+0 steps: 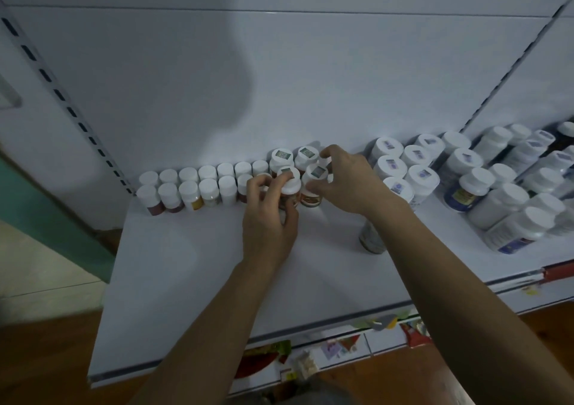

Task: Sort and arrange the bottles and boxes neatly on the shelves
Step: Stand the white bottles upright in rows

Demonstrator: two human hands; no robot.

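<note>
The front-left bottle (290, 176) of a tight four-bottle cluster stands at the back of the shelf (192, 264), about mid-width. It is a round bottle with a smooth white screw cap, a small square sticker on top and a brownish label round the body. The left hand (270, 218) grips it, fingers curled over the cap and thumb against the side. At its 3 o'clock the front-right bottle (316, 173), of the same kind, sits between the curled fingers and thumb of the right hand (348, 184). The other two of the four stand just behind, at 12 and 1 o'clock.

At 9 o'clock run two straight rows of small jars (189, 191) with plain white caps: seven in the back row, at least six in the front, the nearest partly hidden by the left hand. At 3 o'clock, past the right hand, a looser crowd of larger white bottles (422, 176) with blue labels cannot be counted surely. One more bottle (371, 238) stands partly under the right forearm.

The shelf is flat, smooth and white. A wide stretch of its surface lies from 5 to 8 o'clock, between the rows and the front edge (217, 355). A slotted upright (59, 93) bounds the left side.
</note>
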